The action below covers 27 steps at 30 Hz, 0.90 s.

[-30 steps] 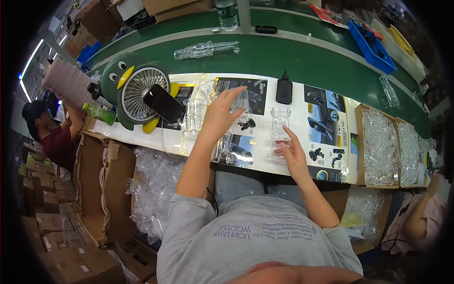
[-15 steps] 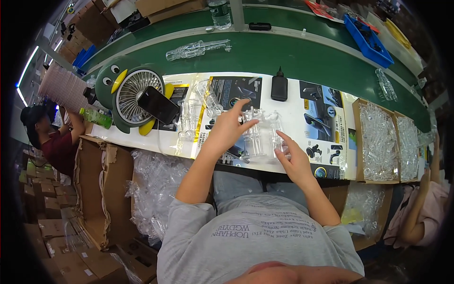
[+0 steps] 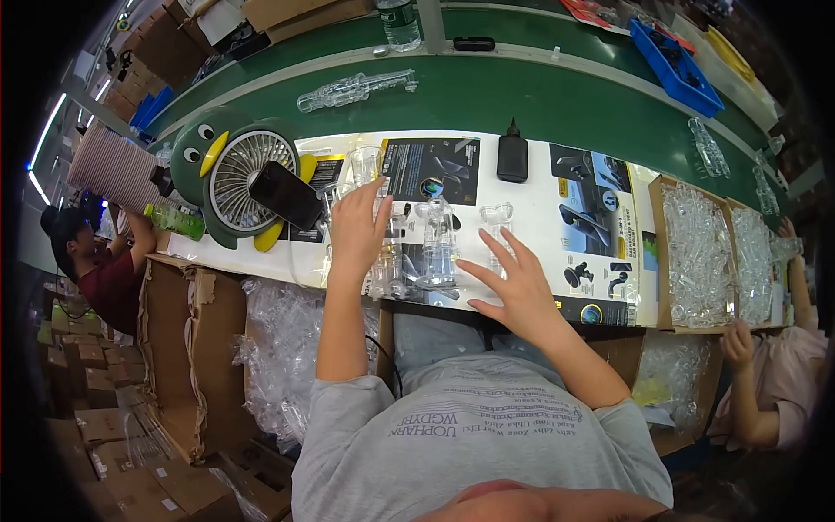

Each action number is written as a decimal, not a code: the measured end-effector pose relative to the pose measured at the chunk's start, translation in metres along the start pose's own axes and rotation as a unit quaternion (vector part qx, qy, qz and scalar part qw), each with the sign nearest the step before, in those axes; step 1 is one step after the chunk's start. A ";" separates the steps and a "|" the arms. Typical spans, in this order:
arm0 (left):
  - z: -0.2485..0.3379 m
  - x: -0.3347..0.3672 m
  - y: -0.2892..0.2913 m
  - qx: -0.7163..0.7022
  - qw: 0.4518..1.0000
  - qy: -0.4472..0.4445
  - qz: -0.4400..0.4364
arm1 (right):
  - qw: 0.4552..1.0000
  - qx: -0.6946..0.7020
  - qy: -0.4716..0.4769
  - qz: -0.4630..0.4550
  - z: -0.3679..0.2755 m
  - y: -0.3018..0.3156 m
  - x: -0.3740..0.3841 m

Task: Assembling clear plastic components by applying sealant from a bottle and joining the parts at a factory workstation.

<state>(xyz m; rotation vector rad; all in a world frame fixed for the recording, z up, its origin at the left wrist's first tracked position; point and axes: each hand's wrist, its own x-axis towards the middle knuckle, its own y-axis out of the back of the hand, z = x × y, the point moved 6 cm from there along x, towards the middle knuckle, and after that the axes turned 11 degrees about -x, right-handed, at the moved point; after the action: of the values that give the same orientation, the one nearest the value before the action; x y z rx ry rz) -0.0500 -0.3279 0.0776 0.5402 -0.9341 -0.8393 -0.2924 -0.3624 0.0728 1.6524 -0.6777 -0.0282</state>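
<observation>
My left hand reaches over clear tube-shaped pieces at the left of the printed sheet, its fingers stretched out and apart. Under and beside it are a clear piece and another clear piece; whether the fingertips touch any is hard to tell. Another clear, tube-like piece lies between my hands. My right hand is spread wide just right of that piece, thumb and forefinger close to its lower end. Beyond the right fingers is a short clear part. I cannot see anything held in either hand.
A penguin-shaped fan with a phone leaning on it stands at left. A black dropper bottle is behind the pieces. Cartons of clear parts sit at right, near another person's hand. Bagged parts fill a box below.
My left hand has moved left, from the middle pieces to those at the left. The clear pieces between my hands now lie further apart. My right hand has shifted slightly left and spread its fingers.
</observation>
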 end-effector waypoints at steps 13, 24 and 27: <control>0.053 -0.087 0.025 -0.008 0.991 0.113 -0.066 | 0.997 0.054 -0.033 -0.036 0.006 -0.012 -0.002; 0.046 -0.064 -0.022 -0.088 0.996 -0.012 -0.014 | 0.993 0.118 -0.003 -0.030 0.014 -0.016 0.013; 0.025 -0.042 -0.035 -0.089 0.996 -0.023 -0.005 | 0.994 0.111 -0.008 -0.016 0.024 -0.023 0.034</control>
<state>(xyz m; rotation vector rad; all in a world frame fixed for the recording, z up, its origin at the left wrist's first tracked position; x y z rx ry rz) -0.0994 -0.3150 0.0448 0.3727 -0.8888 -0.9380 -0.2640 -0.3977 0.0587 1.8793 -0.6858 0.0112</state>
